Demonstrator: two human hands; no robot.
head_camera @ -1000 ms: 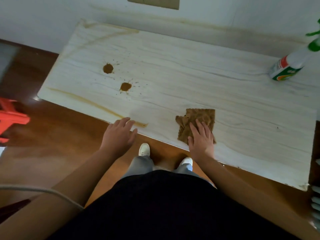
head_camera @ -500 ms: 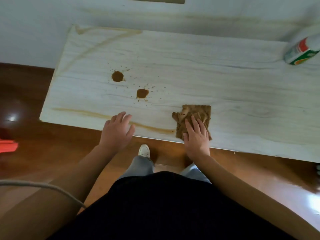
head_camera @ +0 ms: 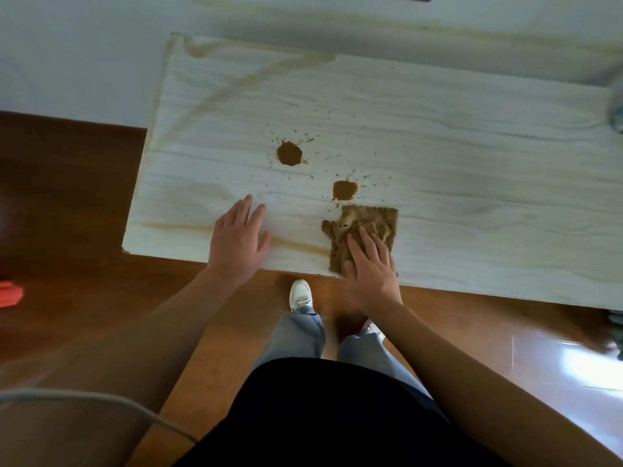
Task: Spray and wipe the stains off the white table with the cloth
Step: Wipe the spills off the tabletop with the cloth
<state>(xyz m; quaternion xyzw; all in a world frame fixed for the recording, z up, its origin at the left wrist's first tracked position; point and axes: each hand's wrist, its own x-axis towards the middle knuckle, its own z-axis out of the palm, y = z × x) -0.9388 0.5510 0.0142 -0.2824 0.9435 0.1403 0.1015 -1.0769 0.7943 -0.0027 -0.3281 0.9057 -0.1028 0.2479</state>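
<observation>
Right hand [head_camera: 371,267], fingers flat, presses crumpled brown waffle cloth [head_camera: 367,220] at near edge of white wood-grain table [head_camera: 472,163]. Left hand [head_camera: 237,244] open, apparently braced on tabletop. Next: push cloth forward over nearer brown splat [head_camera: 344,189], firm even pressure.

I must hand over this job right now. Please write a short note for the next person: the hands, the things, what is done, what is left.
Left hand: open, flat at the table's near edge, holding nothing.
Right hand: open, pressing flat on the brown cloth by the near edge.
Near stain sits just beyond the cloth; far stain is further left. Both unwiped.
The blurred shape at the right edge may be the spray bottle.
Done: no cleaning visible. Left: both stains and the tan streaks.
</observation>
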